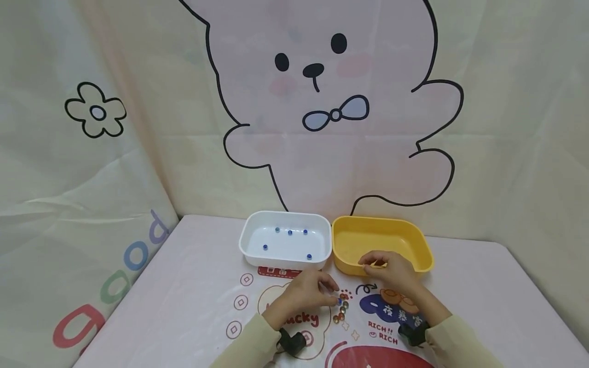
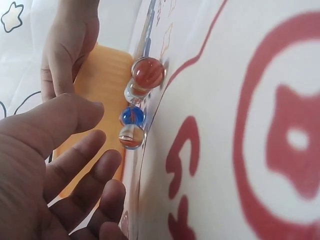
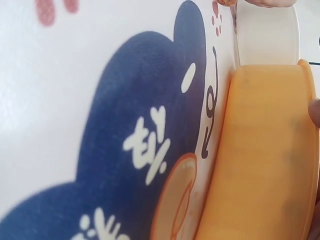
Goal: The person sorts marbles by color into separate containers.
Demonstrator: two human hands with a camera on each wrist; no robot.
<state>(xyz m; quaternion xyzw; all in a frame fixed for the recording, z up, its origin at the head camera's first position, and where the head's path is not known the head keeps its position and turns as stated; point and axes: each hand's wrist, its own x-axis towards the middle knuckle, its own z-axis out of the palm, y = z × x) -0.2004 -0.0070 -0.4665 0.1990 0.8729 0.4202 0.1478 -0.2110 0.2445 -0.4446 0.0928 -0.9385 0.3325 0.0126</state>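
Several glass marbles lie in a short row on the table, mostly orange-brown, with one blue marble among them. My left hand is just left of the row, thumb and fingers apart; a gap shows between the fingertips and the marbles in the left wrist view. My right hand is at the front rim of the yellow tray, thumb and index finger bent towards each other. Whether they pinch anything cannot be made out. Several blue marbles sit scattered inside the white tray.
White and yellow trays stand side by side at the back of the table, against a cloth with a cartoon figure. A printed cover with red and blue drawings lies over the table.
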